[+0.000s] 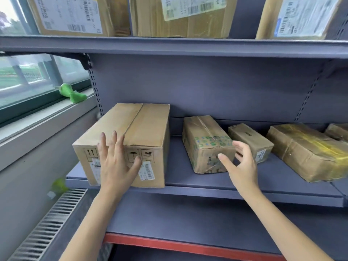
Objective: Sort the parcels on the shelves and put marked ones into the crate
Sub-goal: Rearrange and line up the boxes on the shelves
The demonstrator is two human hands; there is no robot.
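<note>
Both hands spread, holding nothing: left hand (114, 164) flat at the big box (130, 144), right hand (243, 162) beside it. Box looks stiff, probably heavy; take it by both side walls.

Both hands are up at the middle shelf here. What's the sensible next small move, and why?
Probably bring the right hand across to the free right side of the large box and grip it with both hands. The left hand lies open over its front face, covering part of the labels, while the right hand hovers open and empty before the smaller green-printed parcel. The box looks too broad for one hand.
</note>
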